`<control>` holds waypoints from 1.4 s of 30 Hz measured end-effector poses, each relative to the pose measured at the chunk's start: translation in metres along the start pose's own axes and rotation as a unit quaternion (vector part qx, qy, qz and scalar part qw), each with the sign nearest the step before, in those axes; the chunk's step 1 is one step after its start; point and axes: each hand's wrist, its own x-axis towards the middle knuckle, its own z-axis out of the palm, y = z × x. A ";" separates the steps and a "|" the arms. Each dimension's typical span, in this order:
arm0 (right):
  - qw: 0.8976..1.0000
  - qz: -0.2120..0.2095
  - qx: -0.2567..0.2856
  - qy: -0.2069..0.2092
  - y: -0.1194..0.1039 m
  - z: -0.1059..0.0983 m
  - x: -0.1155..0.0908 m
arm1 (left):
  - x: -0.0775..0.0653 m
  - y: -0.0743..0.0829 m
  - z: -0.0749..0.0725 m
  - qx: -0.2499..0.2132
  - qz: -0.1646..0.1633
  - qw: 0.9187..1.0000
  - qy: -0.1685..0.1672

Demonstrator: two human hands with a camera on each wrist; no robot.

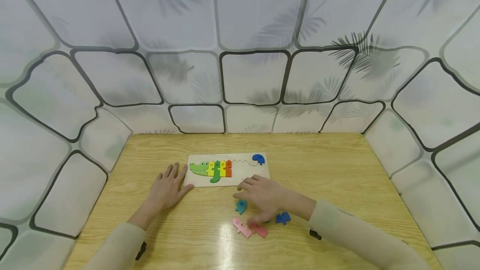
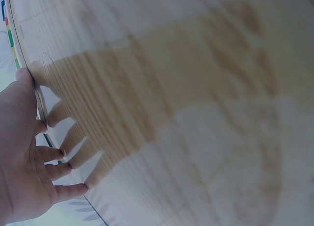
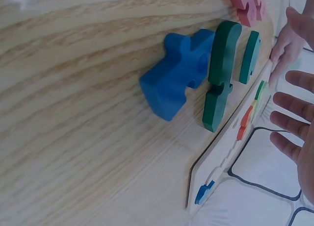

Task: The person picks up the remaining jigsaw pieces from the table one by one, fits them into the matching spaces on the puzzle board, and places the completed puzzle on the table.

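A wooden puzzle board (image 1: pixel 247 176) bears a crocodile's green head (image 1: pixel 199 169), yellow, green and orange body pieces (image 1: pixel 223 168) and a blue tail piece (image 1: pixel 258 159). My left hand (image 1: pixel 165 190) rests on the table with fingers spread, its thumb and index at the board's left edge. Over the loose pieces is my right hand (image 1: pixel 264 195), its fingers loosely extended and holding nothing. Around it lie a teal piece (image 1: pixel 241 206), a light pink piece (image 1: pixel 241 228), a darker pink piece (image 1: pixel 260 230) and a blue piece (image 1: pixel 283 218). A dark green piece (image 3: pixel 222 74), mostly hidden in the head view, shows in the right wrist view.
The wooden table (image 1: pixel 318 157) carries the board and pieces. Behind it and at both sides stand pale walls (image 1: pixel 255 78) with a stone pattern and leaf shadows. Both forearms reach in from the near side.
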 end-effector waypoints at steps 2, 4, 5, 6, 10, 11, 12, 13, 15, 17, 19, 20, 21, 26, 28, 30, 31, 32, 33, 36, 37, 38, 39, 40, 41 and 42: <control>1.000 -0.004 0.000 -0.002 -0.001 0.002 -0.001 | 0.000 0.000 0.000 -0.001 0.001 1.000 0.002; 1.000 -0.007 0.004 -0.004 -0.003 0.002 -0.003 | 0.000 0.000 0.001 -0.001 0.002 1.000 0.004; 1.000 -0.008 0.005 -0.004 -0.004 0.002 -0.003 | 0.000 0.000 0.001 -0.001 0.003 1.000 0.006; 1.000 -0.010 0.004 -0.004 -0.005 0.003 -0.004 | 0.000 0.000 0.001 -0.001 0.004 1.000 0.008; 1.000 -0.014 -0.008 -0.001 -0.008 0.005 -0.006 | 0.001 -0.001 0.002 0.000 0.002 1.000 0.009; 1.000 -0.016 -0.014 0.001 -0.008 0.006 -0.006 | 0.001 -0.001 0.002 0.001 0.002 1.000 0.010; 1.000 -0.017 -0.019 0.001 -0.009 0.007 -0.007 | 0.001 -0.001 0.002 0.002 0.001 1.000 0.009; 1.000 -0.018 -0.023 0.002 -0.009 0.007 -0.007 | 0.001 -0.001 0.001 0.001 0.000 1.000 0.008; 0.999 -0.022 -0.032 0.004 -0.011 0.007 -0.008 | 0.001 -0.001 0.001 0.000 0.000 1.000 0.008; 0.999 -0.028 -0.041 0.008 -0.012 0.008 -0.008 | 0.000 0.000 0.000 -0.001 0.000 1.000 0.006; 0.998 -0.034 -0.048 0.009 -0.013 0.008 -0.007 | 0.000 0.000 -0.001 -0.001 -0.001 1.000 0.004; 0.998 -0.036 -0.052 0.009 -0.014 0.009 -0.007 | 0.000 0.000 -0.001 -0.001 -0.001 1.000 0.003; 0.998 -0.039 -0.053 0.008 -0.015 0.009 -0.007 | 0.000 0.000 -0.001 -0.001 0.000 1.000 0.004; 0.997 -0.049 -0.059 -0.005 -0.018 0.011 -0.004 | 0.000 0.000 -0.001 -0.001 0.003 1.000 0.004; 0.996 -0.054 -0.066 -0.004 -0.019 0.012 -0.004 | 0.000 0.001 -0.001 -0.002 0.004 1.000 0.003; 0.996 -0.058 -0.073 -0.001 -0.020 0.013 -0.004 | -0.001 0.001 -0.001 -0.002 0.003 1.000 0.002; 0.995 -0.060 -0.077 0.002 -0.020 0.014 -0.004 | -0.001 0.001 -0.001 -0.004 0.001 1.000 0.000; 0.995 -0.062 -0.079 0.005 -0.021 0.015 -0.004 | -0.001 0.001 -0.001 -0.004 0.000 1.000 -0.001; 0.995 -0.064 -0.082 0.008 -0.021 0.015 -0.004 | -0.001 0.001 -0.001 -0.005 0.000 1.000 0.000; 0.994 -0.070 -0.083 0.014 -0.020 0.018 -0.003 | -0.001 0.001 -0.002 -0.006 -0.003 1.000 -0.001; 0.994 -0.072 -0.082 0.015 -0.020 0.019 -0.002 | -0.001 0.001 -0.002 -0.006 -0.003 1.000 -0.001; 0.994 -0.074 -0.081 0.015 -0.020 0.020 -0.002 | -0.001 0.002 -0.001 -0.005 -0.002 1.000 0.000; 0.994 -0.075 -0.080 0.015 -0.020 0.020 -0.002 | -0.001 0.002 -0.001 -0.005 -0.002 1.000 0.000; 0.994 -0.076 -0.078 0.015 -0.019 0.020 -0.001 | -0.001 0.002 -0.001 -0.006 -0.002 1.000 -0.001; 0.994 -0.076 -0.078 0.015 -0.020 0.020 0.000 | -0.001 0.002 -0.001 -0.006 -0.003 1.000 0.000; 0.994 -0.077 -0.078 0.016 -0.020 0.020 0.000 | -0.001 0.001 -0.001 -0.006 -0.003 1.000 0.000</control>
